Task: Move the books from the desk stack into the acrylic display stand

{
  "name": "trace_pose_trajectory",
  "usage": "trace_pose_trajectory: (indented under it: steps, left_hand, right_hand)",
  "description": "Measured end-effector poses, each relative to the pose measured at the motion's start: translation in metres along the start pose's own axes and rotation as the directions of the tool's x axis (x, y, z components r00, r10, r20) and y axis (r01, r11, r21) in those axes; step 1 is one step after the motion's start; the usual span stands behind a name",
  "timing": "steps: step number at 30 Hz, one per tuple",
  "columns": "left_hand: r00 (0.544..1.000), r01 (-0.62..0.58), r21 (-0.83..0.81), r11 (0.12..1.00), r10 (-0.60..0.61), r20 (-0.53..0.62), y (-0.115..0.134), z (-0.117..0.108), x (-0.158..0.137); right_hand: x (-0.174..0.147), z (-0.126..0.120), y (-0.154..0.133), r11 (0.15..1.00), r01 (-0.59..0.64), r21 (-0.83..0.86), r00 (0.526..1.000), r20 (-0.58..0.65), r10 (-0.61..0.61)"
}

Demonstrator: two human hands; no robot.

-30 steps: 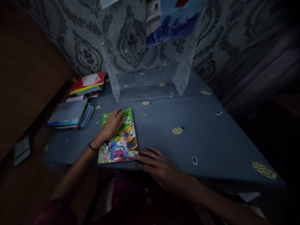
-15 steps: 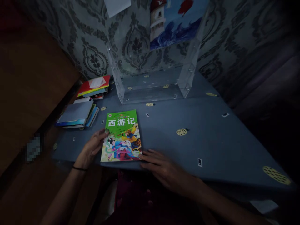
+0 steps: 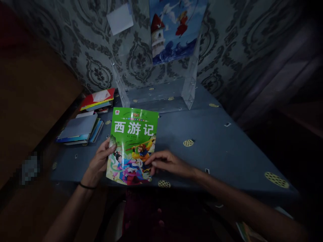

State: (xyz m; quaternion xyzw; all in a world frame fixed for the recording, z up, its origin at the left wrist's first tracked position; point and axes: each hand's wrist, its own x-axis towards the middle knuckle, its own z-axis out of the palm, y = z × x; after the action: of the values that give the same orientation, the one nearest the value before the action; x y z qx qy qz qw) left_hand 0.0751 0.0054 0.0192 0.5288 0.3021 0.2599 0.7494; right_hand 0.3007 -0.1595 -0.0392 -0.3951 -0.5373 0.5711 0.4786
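Observation:
A thin picture book point(image 3: 133, 141) with a green cover, large white Chinese characters and colourful cartoon figures is tilted up in front of me, above the near part of the table. My left hand point(image 3: 101, 159), with a black band at the wrist, grips the book's left edge, thumb on the cover and the other fingers behind. At the lower right edge, my right hand point(image 3: 168, 163) has curled fingers on the book, some lying over the cover. What its lower fingers do at the edge is partly hidden.
A blue-grey patterned cloth covers the table point(image 3: 191, 124). Two stacks of books, a nearer stack point(image 3: 78, 129) and a farther stack point(image 3: 98, 99), lie at the left. Behind stands a clear acrylic stand point(image 3: 190, 89) before a wall with a sea-and-lighthouse picture point(image 3: 176, 33).
The book has come up off the table and closer to me, with its face tilted toward me. My right hand has moved up along its right edge. The view has shifted slightly.

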Motion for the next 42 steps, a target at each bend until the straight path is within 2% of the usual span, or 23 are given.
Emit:
trace_pose_trajectory:
  steps: [2, 5, 7, 9, 12, 15, 17, 18, 21, 24, 28, 30, 31, 34, 38, 42]
  left_hand:
    - [0.999, -0.046, 0.02, 0.999, 0.046, 0.015, 0.009, 0.004, 0.001]
    - [0.989, -0.145, 0.106, 0.984, 0.147, -0.009, 0.031, 0.008, -0.001]
    - [0.969, -0.223, 0.233, 0.947, 0.24, -0.051, 0.049, 0.009, -0.007]
    - [0.953, -0.267, 0.401, 0.876, 0.301, -0.022, 0.066, 0.011, -0.013]
    - [0.945, -0.326, 0.632, 0.703, 0.227, 0.236, 0.075, 0.012, -0.018]
    - [0.868, -0.484, 0.776, 0.405, 0.105, 0.486, 0.057, 0.009, -0.014]
    - [0.823, -0.56, 0.804, 0.202, 0.022, 0.568, 0.032, 0.002, -0.011]
    - [0.806, -0.584, 0.801, 0.134, -0.024, 0.591, 0.019, -0.003, -0.009]
    - [0.783, -0.611, 0.791, 0.031, -0.121, 0.61, -0.013, -0.018, -0.01]
    - [0.787, -0.602, 0.798, 0.036, -0.139, 0.601, -0.023, -0.026, -0.014]
    - [0.789, -0.574, 0.798, 0.183, -0.138, 0.599, -0.012, -0.027, -0.016]
    - [0.825, -0.524, 0.822, 0.22, -0.107, 0.555, -0.007, -0.027, -0.01]
    - [0.853, -0.494, 0.844, 0.209, -0.073, 0.518, -0.006, -0.028, -0.004]
    - [0.912, -0.41, 0.909, 0.071, 0.052, 0.407, -0.008, -0.029, 0.02]
    - [0.942, -0.279, 0.95, -0.138, 0.156, 0.299, -0.016, -0.025, 0.054]
    - [0.961, -0.117, 0.958, -0.261, 0.215, 0.176, -0.024, -0.013, 0.067]
  right_hand:
    - [0.01, -0.008, -0.002, 0.994, -0.046, 0.096, 0.998, 0.052, 0.041]
    - [0.028, -0.02, -0.012, 0.983, -0.053, 0.178, 0.995, 0.089, 0.037]
    - [0.043, -0.028, -0.019, 0.97, -0.037, 0.239, 0.995, 0.101, 0.013]
    - [0.059, -0.037, -0.025, 0.945, -0.041, 0.325, 0.994, 0.105, 0.007]
    - [0.079, -0.051, -0.025, 0.875, -0.056, 0.48, 0.998, 0.047, 0.038]
    - [0.09, -0.066, -0.016, 0.834, -0.081, 0.545, 0.995, 0.0, 0.097]
    - [0.091, -0.076, -0.008, 0.832, -0.116, 0.543, 0.988, -0.021, 0.151]
    - [0.09, -0.079, -0.003, 0.835, -0.133, 0.535, 0.984, -0.032, 0.178]
    - [0.086, -0.085, 0.006, 0.88, -0.159, 0.448, 0.978, -0.052, 0.204]
    - [0.082, -0.085, 0.009, 0.919, -0.126, 0.373, 0.981, -0.093, 0.172]
    - [0.081, -0.085, 0.008, 0.934, -0.099, 0.344, 0.985, -0.097, 0.14]
    - [0.079, -0.086, 0.007, 0.938, -0.098, 0.333, 0.987, -0.086, 0.134]
    - [0.078, -0.087, 0.007, 0.94, -0.102, 0.326, 0.988, -0.08, 0.135]
    - [0.071, -0.089, 0.005, 0.947, -0.113, 0.302, 0.987, -0.073, 0.141]
    - [0.061, -0.092, 0.005, 0.952, -0.102, 0.288, 0.986, -0.1, 0.136]
    - [0.058, -0.093, 0.008, 0.95, -0.089, 0.301, 0.984, -0.119, 0.13]
